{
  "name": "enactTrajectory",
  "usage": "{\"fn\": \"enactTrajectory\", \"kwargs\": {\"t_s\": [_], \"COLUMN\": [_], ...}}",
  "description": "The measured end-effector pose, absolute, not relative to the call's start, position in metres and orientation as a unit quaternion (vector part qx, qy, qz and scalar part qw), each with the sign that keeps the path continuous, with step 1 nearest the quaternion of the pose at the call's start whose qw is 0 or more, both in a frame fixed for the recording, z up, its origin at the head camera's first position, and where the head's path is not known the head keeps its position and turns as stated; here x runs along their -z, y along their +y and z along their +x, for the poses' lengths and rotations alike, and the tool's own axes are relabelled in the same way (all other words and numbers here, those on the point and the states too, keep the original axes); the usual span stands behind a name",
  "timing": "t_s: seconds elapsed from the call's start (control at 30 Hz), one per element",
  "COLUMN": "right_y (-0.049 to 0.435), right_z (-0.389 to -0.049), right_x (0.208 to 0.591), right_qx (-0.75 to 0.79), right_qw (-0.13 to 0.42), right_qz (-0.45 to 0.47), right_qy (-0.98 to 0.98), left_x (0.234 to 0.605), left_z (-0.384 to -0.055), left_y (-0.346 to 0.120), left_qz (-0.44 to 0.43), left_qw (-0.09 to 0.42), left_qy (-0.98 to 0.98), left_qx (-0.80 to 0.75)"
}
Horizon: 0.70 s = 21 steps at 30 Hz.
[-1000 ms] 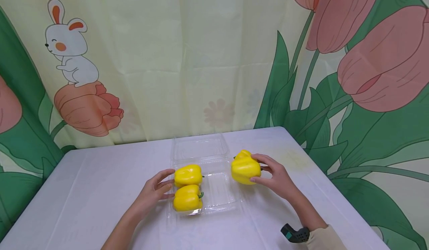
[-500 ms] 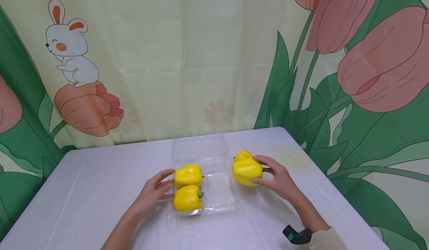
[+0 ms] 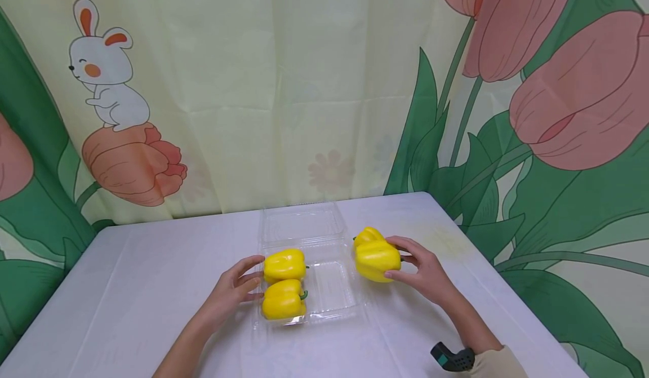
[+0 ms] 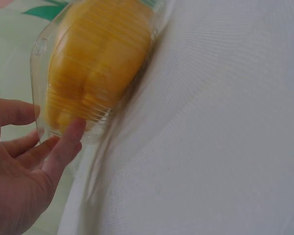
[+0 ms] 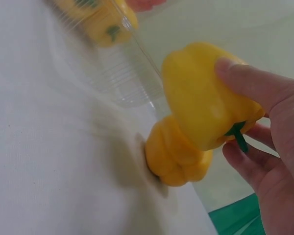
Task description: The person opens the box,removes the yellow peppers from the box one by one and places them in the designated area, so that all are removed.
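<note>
My right hand (image 3: 421,268) grips a yellow bell pepper (image 5: 201,93) between thumb and fingers, its green stem towards the palm. The pepper hangs above the white tabletop, right of a clear plastic clamshell box (image 3: 332,288). Another yellow bell pepper (image 5: 174,156) stands on the table behind and partly hidden by the held one. Two more yellow bell peppers (image 3: 284,265) lie in the left half of the box base, stems pointing right. Against the box's left wall rest the spread fingertips of my left hand (image 3: 234,288), seen touching the clear plastic in the left wrist view.
The box's clear lid (image 3: 303,223) lies folded back towards the rear table edge. A white cloth covers the table (image 3: 152,288). Behind it hangs a printed curtain (image 3: 324,96) with a rabbit and tulips. A black band device (image 3: 453,358) sits at my right wrist.
My right hand has shifted slightly to the right with the bell pepper, moving it a little away from the box. The left hand and the box have stayed put.
</note>
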State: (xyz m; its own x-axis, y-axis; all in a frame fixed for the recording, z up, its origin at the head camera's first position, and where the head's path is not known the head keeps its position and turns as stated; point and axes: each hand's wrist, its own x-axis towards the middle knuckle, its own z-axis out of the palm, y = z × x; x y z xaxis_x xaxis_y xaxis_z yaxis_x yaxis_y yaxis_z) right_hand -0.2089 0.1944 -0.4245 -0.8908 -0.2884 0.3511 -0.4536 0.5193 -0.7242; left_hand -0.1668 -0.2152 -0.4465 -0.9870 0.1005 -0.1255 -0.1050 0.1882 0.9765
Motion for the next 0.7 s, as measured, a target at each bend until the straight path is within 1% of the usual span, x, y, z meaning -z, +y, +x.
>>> {"fn": "enactTrajectory", "kwargs": {"t_s": [0.27,0.7], "right_y": [0.1961,0.2036], "right_z": [-0.2082,-0.2072], "right_x": [0.4254,0.4287], "right_qx": [-0.44,-0.429], "right_qw": [0.092,0.089], "right_qz": [0.211,0.201], "right_qy": [-0.868,-0.876], "left_x": [0.4461,0.4464], "left_z": [-0.1661,-0.1668], "left_y": [-0.2169,-0.2165], "left_qz": [0.015,0.004], "left_qw": [0.082,0.082], "left_qy": [0.765,0.767], "left_qx": [-0.638,-0.636]}}
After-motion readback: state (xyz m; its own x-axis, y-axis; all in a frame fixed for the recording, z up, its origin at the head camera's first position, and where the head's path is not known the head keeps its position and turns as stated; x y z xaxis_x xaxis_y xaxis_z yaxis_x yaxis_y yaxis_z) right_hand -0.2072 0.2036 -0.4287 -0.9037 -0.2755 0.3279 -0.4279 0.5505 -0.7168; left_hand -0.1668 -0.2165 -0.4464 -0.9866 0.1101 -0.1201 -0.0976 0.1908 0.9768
